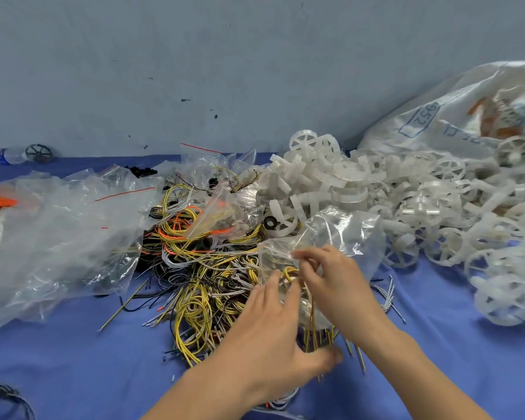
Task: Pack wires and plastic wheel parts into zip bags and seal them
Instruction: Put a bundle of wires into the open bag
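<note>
i've got the small zip bag (278, 262) up over the near edge of the wire pile (200, 268). my right hand (331, 280) pinches the bag's top edge with curled fingertips. my left hand (273, 325) cups the bag from below, fingers bent round it, thumb stretched out near the loose wire ends. a yellow wire coil (290, 272) sits inside. the plastic wheel parts (376, 192) are heaped to the right on the blue cloth (73, 359).
</note>
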